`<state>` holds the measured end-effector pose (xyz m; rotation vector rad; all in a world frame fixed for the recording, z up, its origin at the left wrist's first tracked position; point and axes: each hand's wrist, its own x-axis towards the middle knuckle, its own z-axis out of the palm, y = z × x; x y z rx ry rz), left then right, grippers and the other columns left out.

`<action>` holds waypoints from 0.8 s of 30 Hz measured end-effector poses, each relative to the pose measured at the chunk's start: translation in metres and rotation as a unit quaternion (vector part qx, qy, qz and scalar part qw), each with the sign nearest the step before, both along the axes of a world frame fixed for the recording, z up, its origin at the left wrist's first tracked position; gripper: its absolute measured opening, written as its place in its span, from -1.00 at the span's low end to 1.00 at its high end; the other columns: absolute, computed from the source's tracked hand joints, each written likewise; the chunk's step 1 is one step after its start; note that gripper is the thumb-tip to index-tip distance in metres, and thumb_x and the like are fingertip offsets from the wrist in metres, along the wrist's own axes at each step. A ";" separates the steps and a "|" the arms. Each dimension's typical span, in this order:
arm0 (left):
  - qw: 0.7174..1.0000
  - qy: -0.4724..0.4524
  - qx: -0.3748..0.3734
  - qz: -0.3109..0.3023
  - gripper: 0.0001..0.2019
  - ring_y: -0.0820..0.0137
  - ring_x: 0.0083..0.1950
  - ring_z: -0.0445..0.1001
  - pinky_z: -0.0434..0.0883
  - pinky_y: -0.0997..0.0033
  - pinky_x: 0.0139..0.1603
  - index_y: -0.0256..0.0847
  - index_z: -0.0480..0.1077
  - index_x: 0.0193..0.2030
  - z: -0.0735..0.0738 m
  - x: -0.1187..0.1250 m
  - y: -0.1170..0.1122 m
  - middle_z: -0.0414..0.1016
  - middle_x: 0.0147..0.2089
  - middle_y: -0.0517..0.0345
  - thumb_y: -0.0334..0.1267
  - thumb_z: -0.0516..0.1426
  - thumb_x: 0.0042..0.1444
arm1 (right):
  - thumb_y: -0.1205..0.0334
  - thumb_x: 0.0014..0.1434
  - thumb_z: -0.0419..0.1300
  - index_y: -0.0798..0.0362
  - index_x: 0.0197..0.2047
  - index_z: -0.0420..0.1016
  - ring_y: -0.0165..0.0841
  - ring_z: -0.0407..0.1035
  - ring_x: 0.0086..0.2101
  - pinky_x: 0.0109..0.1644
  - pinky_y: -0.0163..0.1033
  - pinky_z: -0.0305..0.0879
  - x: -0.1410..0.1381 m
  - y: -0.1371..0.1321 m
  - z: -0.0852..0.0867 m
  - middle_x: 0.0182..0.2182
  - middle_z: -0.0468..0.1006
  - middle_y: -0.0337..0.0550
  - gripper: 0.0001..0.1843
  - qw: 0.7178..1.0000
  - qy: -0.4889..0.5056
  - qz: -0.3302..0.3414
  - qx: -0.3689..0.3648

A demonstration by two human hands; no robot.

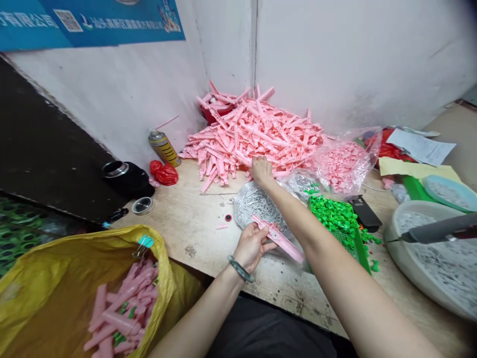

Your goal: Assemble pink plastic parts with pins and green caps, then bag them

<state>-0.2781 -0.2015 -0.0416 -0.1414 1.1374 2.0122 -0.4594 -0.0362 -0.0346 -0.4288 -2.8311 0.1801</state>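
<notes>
My left hand (253, 244) pinches a long, hollow pink plastic half-shell (283, 241), its inner side turned up, above the front of the table. Farther forward, my right hand (262, 170) is at the near edge of a large heap of pink plastic parts (261, 129). Its fingers curl down among the pieces, and the fingertips are hidden. Below the right forearm lies a clear bag of small grey parts and metal pins (253, 201), partly covered by that arm. A green tray (362, 251) of small green plastic parts (333, 219) sits right of the forearm.
A yellow sack (164, 278) with pink tubes stands front left. A spray can (164, 147), red plastic bag (164, 172) and black flask (126, 180) are at left. At right are a bag of pink pieces (341, 166), a black box (365, 214) and a basin (395, 248) with a grey-handled tool (436, 228).
</notes>
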 end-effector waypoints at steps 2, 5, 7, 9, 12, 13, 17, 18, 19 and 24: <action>1.000 -0.001 0.004 0.008 -0.78 0.21 -0.06 0.59 0.57 0.10 -0.09 -0.24 0.25 -0.14 0.001 -0.001 -0.003 0.55 -0.11 -0.07 -0.39 0.21 0.11 | 0.33 0.26 0.00 0.27 0.07 0.40 -0.02 0.31 0.02 -0.04 -0.06 0.28 0.000 0.000 0.006 -0.02 0.49 0.32 -0.64 1.000 0.013 0.004 -0.008; 1.000 0.001 0.011 0.030 -0.77 0.22 -0.06 0.58 0.57 0.10 -0.09 -0.23 0.24 -0.11 0.000 -0.005 -0.006 0.55 -0.11 -0.05 -0.42 0.18 0.12 | 0.27 0.25 0.02 0.18 0.12 0.39 -0.08 0.36 -0.04 -0.04 -0.08 0.30 0.019 0.008 0.019 -0.05 0.52 0.17 -0.60 0.997 0.047 0.008 -0.068; 0.999 0.009 0.015 0.050 -0.77 0.24 -0.05 0.57 0.55 0.11 -0.06 -0.23 0.25 -0.12 -0.002 -0.010 -0.008 0.54 -0.11 -0.04 -0.42 0.19 0.11 | 0.21 0.24 0.03 0.13 0.14 0.39 -0.17 0.41 -0.15 -0.10 -0.12 0.34 0.050 0.016 0.029 -0.09 0.54 0.07 -0.57 0.976 0.054 0.049 -0.204; 0.997 0.022 0.019 0.069 -0.74 0.25 -0.04 0.56 0.54 0.10 -0.03 -0.22 0.25 -0.13 -0.005 -0.014 -0.008 0.53 -0.10 -0.01 -0.39 0.22 0.08 | 0.20 0.22 0.03 0.10 0.19 0.37 -0.28 0.44 -0.30 -0.23 -0.18 0.37 0.095 0.025 0.037 -0.09 0.54 0.01 -0.52 0.916 0.013 0.131 -0.379; 0.995 0.051 0.020 0.081 -0.68 0.25 -0.03 0.54 0.52 0.09 -0.01 -0.20 0.29 -0.08 -0.010 -0.016 -0.003 0.52 -0.07 0.02 -0.32 0.26 0.04 | 0.22 0.16 0.13 -0.11 0.39 0.08 -0.38 0.43 -0.41 -0.35 -0.21 0.39 0.172 0.031 0.043 0.06 0.47 -0.06 -0.26 0.820 -0.112 0.220 -0.517; 0.995 0.060 0.020 0.078 -0.65 0.26 -0.03 0.54 0.52 0.10 -0.01 -0.19 0.30 -0.06 -0.011 -0.015 0.000 0.52 -0.07 0.03 -0.30 0.27 0.03 | 0.23 0.16 0.12 -0.14 0.39 0.09 -0.39 0.42 -0.43 -0.36 -0.21 0.38 0.196 0.030 0.042 0.06 0.47 -0.07 -0.28 0.821 -0.132 0.218 -0.511; 0.995 0.086 0.025 0.048 -0.62 0.30 -0.09 0.52 0.53 0.15 -0.05 -0.21 0.33 -0.03 -0.014 -0.002 0.017 0.50 -0.08 0.05 -0.26 0.28 0.01 | 0.17 0.23 0.13 -0.08 0.15 0.45 -0.28 0.44 -0.28 -0.17 -0.11 0.40 0.259 0.010 0.023 -0.04 0.52 -0.06 -0.58 0.931 -0.050 0.145 -0.331; 0.995 0.087 0.027 0.040 -0.62 0.32 -0.12 0.52 0.53 0.17 -0.07 -0.21 0.34 -0.03 -0.014 0.002 0.021 0.50 -0.10 0.06 -0.27 0.28 0.00 | 0.13 0.25 0.14 -0.07 0.11 0.48 -0.24 0.44 -0.22 -0.13 -0.09 0.39 0.267 0.003 0.016 -0.07 0.52 -0.05 -0.63 0.949 -0.014 0.126 -0.288; 0.995 0.086 0.029 0.035 -0.62 0.34 -0.14 0.51 0.54 0.19 -0.09 -0.22 0.34 -0.03 -0.015 0.006 0.025 0.50 -0.12 0.07 -0.27 0.28 -0.01 | 0.11 0.26 0.13 -0.06 0.10 0.48 -0.22 0.44 -0.18 -0.09 -0.08 0.39 0.272 -0.002 0.010 -0.08 0.53 -0.05 -0.64 0.960 0.019 0.109 -0.257; 0.996 0.076 0.020 0.042 -0.58 0.39 -0.20 0.46 0.53 0.33 -0.21 -0.22 0.34 -0.02 -0.017 0.015 0.038 0.46 -0.16 0.09 -0.30 0.28 -0.06 | 0.22 0.29 0.11 0.05 0.20 0.36 -0.23 0.44 -0.09 -0.04 -0.13 0.39 0.283 -0.019 -0.012 -0.02 0.51 -0.03 -0.58 0.971 0.126 0.068 -0.189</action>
